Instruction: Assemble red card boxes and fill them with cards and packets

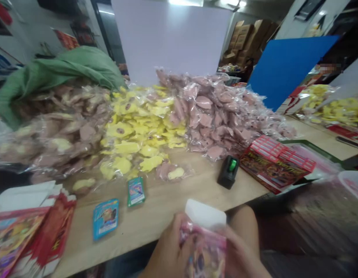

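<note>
A small pink printed cardboard box (206, 253) is held low over the table's near edge, its white top flap (205, 214) standing up. My left hand (174, 243) is closed around the box's left side, fingers across the printed front. On the opposite side my right hand (239, 247) grips the box's right edge, smeared by motion. Whatever is inside the box is hidden. Beyond the hands lie a blue card pack (106, 219) and a green card pack (136, 191). A black tape dispenser (227, 172) with a green roll stands farther right.
Bagged yellow figures (132, 131), bagged pink figures (213, 116) and mixed bags (71, 131) under a green sack (77, 65) line the back. Flattened red boxes (58, 231) lie at left. Stacked red boxes (274, 162) sit right, beside a dark green tray (315, 148).
</note>
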A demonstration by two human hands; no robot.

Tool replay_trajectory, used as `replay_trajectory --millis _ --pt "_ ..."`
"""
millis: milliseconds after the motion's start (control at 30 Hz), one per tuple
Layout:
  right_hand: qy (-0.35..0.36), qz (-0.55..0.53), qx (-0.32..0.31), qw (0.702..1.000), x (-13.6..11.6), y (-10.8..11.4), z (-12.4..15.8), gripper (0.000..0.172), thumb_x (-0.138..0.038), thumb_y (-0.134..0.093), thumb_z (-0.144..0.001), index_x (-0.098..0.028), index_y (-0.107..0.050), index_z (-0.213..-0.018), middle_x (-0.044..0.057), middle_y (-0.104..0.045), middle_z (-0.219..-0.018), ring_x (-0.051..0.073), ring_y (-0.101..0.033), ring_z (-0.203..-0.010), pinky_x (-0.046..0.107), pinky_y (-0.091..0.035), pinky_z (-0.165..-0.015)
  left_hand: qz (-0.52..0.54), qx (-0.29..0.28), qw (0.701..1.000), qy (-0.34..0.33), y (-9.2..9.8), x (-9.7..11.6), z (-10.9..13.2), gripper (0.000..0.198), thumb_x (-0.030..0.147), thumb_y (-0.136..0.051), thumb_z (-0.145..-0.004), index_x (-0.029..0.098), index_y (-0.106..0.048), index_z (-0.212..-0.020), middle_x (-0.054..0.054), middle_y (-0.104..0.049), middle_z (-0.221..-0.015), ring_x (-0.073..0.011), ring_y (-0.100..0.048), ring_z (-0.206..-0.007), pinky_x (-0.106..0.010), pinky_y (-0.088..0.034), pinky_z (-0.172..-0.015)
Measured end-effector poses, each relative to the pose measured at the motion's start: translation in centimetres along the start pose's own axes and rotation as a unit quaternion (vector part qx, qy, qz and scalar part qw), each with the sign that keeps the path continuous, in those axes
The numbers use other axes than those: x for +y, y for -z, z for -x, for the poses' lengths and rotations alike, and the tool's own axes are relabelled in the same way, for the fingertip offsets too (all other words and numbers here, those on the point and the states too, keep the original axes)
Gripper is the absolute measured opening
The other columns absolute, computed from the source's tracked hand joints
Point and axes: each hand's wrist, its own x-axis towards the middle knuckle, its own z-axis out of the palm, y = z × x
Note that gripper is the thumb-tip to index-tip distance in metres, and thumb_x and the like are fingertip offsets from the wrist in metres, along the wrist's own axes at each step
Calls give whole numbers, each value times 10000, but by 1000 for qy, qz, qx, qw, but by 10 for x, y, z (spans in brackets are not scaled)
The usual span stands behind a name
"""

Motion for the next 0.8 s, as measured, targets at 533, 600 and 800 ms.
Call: replay_trajectory --millis 533,600,800 --pt "112 576 -75 806 -48 -63 5 338 -349 -468 -863 -240 -594 -1157 17 -696 -933 187 -632 -861 238 -496 -753 89 8 995 51 18 5 15 853 351 -657 -715 169 -144 -1372 -78 -634 -1005 -212 -601 -858 -293 -458 -763" --pt "103 595 -70 794 -54 -66 5 348 -366 -462 -864 -232 -596 -1155 21 -694 -936 191 -631 -858 240 -493 -747 95 7 994 50 20 6 17 859 354 -662 -711 165 -146 -1371 -62 -649 -956 -196 -610 -786 -281 -466 -720" --pt "90 634 -175 748 -48 -88 23 364 -363 -465 -860 -279 -547 -1205 50 -666 -973 194 -614 -876 262 -496 -750 166 20 985 52 16 3 24 875 248 -668 -704 188 -118 -1383 -54 -629 -1008 -175 -596 -865 -285 -450 -808"
